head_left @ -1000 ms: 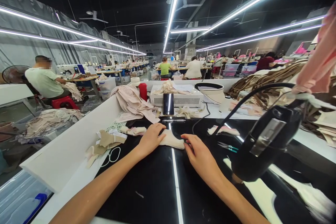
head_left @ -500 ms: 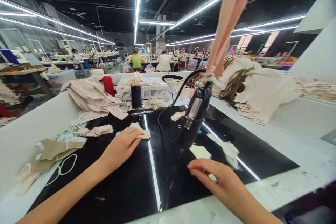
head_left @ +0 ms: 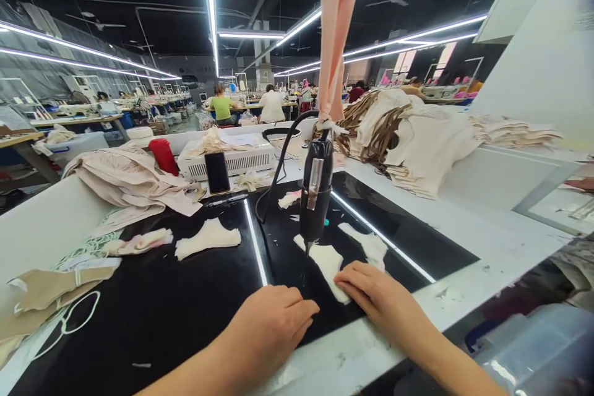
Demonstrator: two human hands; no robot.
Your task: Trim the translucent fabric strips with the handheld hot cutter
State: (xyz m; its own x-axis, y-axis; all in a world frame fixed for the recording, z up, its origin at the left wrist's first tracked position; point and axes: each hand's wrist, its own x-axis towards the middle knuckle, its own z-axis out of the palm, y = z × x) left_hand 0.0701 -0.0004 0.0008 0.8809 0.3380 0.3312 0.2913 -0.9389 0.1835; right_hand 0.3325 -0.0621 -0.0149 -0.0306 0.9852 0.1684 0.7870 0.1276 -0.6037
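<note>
Hands at the desk [head_left: 185, 297] edge: right hand [head_left: 380, 300] flat on a cream fabric piece [head_left: 327, 263], left hand [head_left: 269, 328] loosely curled, empty. Risk: fingers near the hanging tool's [head_left: 315, 198] tip; fabric may slip.

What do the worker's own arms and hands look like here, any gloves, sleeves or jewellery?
Both are bare: the left hand and right hand wear no gloves, and no rings, watch or wristband show. No sleeve reaches either forearm within the frame. No cables or markings on them.
</note>
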